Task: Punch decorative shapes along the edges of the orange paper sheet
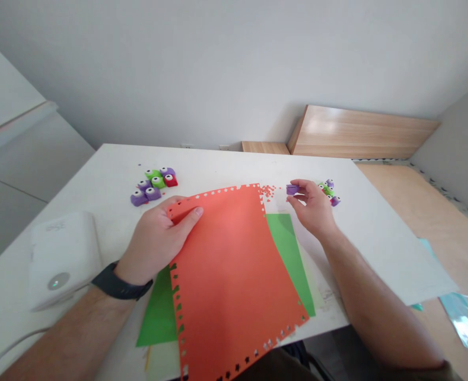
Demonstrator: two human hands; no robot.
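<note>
Pinching a purple punch (292,189) between right fingers (303,185), left fingers (192,212) gripping orange paper (234,275).

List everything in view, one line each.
orange sheet: 1, orange, on the table, punched edges
green sheet: 1, green, under the orange sheet
left punches: 7, purple, green and red, on the table
right punches: several, purple, green and red, on the table
purple punch: 1, purple, in the right hand
paper bits: many, orange, beside the orange sheet's top corner
white box: 1, white, table's left
white sheet: 1, white, table's right edge
table: 1, white
wooden board: 1, light wood, behind the table
watch: 1, black, left wrist
left hand: 1, gripping the orange sheet
right hand: 1, pinching the purple punch
</note>
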